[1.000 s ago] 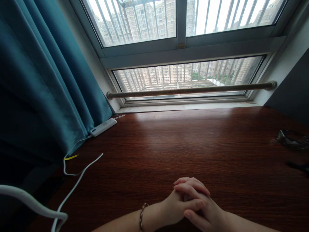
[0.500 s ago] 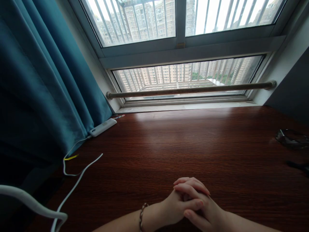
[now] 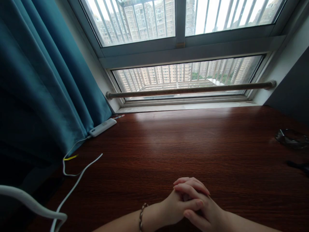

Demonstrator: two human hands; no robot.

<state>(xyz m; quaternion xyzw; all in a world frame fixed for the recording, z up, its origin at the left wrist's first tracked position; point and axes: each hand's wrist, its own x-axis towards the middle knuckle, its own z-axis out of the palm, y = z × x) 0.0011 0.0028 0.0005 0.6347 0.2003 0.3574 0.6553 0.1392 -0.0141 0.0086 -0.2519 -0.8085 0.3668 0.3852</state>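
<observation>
My left hand [image 3: 175, 204] and my right hand [image 3: 210, 211] are clasped together low in the view, their fingers interlaced. Each one is closed around the other, and no object shows between them. A braided bracelet [image 3: 141, 217] circles my left wrist. Both hands are over the near part of the dark red-brown wooden tabletop [image 3: 169, 145]. The palms are hidden.
A white power strip [image 3: 102, 127] lies at the far left by the blue curtain [image 3: 55, 80], with white cables [image 3: 74, 185] and a yellow strip [image 3: 71, 157] nearer. Dark glasses-like object [image 3: 291, 138] and a black item [image 3: 298, 166] lie right. Behind, a metal rail [image 3: 190, 91] crosses the window.
</observation>
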